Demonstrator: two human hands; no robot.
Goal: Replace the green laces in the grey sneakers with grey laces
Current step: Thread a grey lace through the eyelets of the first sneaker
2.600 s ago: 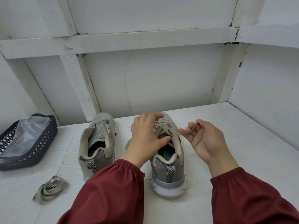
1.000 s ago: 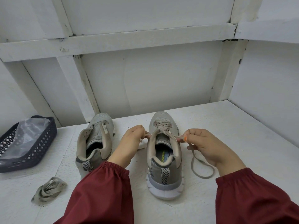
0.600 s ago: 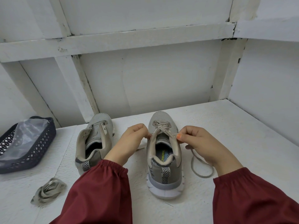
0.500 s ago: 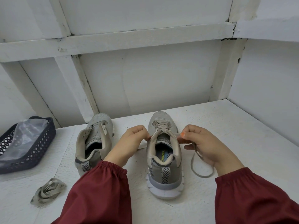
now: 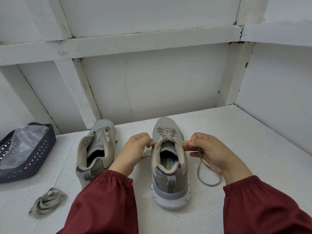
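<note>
Two grey sneakers stand heel-toward-me on the white table. The right sneaker (image 5: pixel 169 163) has a grey lace (image 5: pixel 166 133) threaded through its eyelets. My left hand (image 5: pixel 134 149) pinches the lace's left end beside the collar. My right hand (image 5: pixel 208 152) pinches the right end, and the slack hangs from it in a loop (image 5: pixel 208 176) onto the table. The left sneaker (image 5: pixel 96 149) has no lace, and its tongue is open. A bundle of removed greenish laces (image 5: pixel 48 202) lies at the front left.
A dark perforated basket (image 5: pixel 36 154) holding a clear plastic bag (image 5: pixel 20 146) sits at the far left. White framed walls close off the back and the right side of the table. My maroon sleeves (image 5: pixel 104 205) fill the lower foreground.
My hands left the lace crossing and moved apart to either side of the right sneaker's collar, each pulling a lace end outward. Over the last half second they hardly moved.
</note>
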